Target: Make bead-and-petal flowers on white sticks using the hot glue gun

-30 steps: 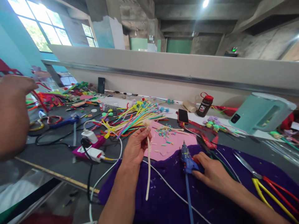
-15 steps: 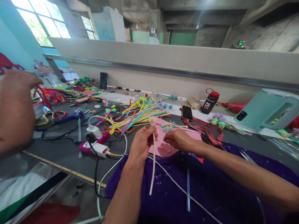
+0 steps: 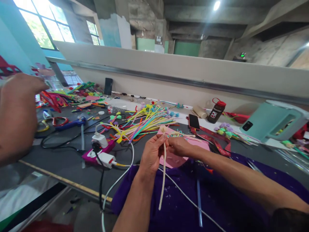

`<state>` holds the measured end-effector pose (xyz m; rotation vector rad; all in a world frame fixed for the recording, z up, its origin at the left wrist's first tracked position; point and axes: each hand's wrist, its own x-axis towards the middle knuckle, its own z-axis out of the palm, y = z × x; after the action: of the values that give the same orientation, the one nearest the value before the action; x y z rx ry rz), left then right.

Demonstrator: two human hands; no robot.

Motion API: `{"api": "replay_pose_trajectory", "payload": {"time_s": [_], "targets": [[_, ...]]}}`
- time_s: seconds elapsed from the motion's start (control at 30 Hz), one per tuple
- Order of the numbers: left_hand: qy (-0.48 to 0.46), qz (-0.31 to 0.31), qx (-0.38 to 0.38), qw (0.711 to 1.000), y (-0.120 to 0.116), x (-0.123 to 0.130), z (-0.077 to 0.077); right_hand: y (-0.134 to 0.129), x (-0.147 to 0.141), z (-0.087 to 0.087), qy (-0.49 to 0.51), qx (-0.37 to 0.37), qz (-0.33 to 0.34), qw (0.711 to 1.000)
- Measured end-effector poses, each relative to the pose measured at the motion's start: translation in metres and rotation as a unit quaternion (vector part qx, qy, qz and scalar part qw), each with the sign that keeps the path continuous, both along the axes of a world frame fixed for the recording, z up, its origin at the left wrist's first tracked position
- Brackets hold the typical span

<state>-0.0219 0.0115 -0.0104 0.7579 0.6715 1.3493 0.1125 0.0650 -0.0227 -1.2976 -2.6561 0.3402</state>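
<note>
My left hand (image 3: 152, 152) pinches a cream pipe cleaner (image 3: 162, 185) between thumb and fingers. Its long tail hangs down over the purple cloth on my lap, and a small looped cream head (image 3: 163, 129) sticks up above the thumb. Against the left fingertips, just right of the stem, my right hand (image 3: 180, 146) is closed; whatever is in its fingers is hidden. Beneath both hands lies a pink sheet (image 3: 204, 145), with more cream pipe cleaners (image 3: 187, 135) and small teal pieces near its top edge.
A pile of coloured pipe cleaners (image 3: 147, 124) spreads behind my hands. To the left are a purple power strip (image 3: 88, 157) with cables, a blue glue gun (image 3: 70, 124) and another person's hand (image 3: 21, 93). A phone (image 3: 193, 121), dark bottle (image 3: 216, 111) and green kettle (image 3: 265, 124) stand right.
My right hand has moved left to meet the left fingertips. The left hand still grips the cream pipe cleaner. The other person's hand has shifted slightly, with the red strands lower.
</note>
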Motion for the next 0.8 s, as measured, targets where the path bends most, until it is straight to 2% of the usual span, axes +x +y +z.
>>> {"api": "replay_pose_trajectory", "payload": {"time_s": [0.17, 0.23, 0.3, 0.37, 0.43, 0.63, 0.8], "targets": [[0.030, -0.010, -0.002, 1.000, -0.001, 0.002, 0.003, -0.040, 0.047, 0.024, 0.134, -0.070, -0.022, 0.988], [0.046, -0.024, -0.005, 0.999, -0.002, 0.006, 0.004, -0.060, 0.063, 0.028, 0.329, -0.177, -0.054, 0.926], [0.070, -0.030, -0.011, 0.997, -0.004, 0.013, 0.004, -0.076, 0.075, 0.030, 0.464, -0.248, -0.073, 0.848], [0.094, -0.042, -0.014, 0.995, -0.005, 0.020, 0.003, -0.085, 0.083, 0.032, 0.534, -0.277, -0.081, 0.794], [0.116, -0.054, -0.014, 0.992, -0.007, 0.027, 0.002, -0.090, 0.090, 0.034, 0.571, -0.286, -0.082, 0.765], [0.161, -0.102, -0.011, 0.982, -0.007, 0.045, 0.004, -0.094, 0.107, 0.033, 0.612, -0.289, -0.068, 0.733], [0.161, -0.133, 0.004, 0.978, -0.002, 0.064, 0.015, -0.093, 0.114, 0.030, 0.620, -0.277, -0.072, 0.730]]}}
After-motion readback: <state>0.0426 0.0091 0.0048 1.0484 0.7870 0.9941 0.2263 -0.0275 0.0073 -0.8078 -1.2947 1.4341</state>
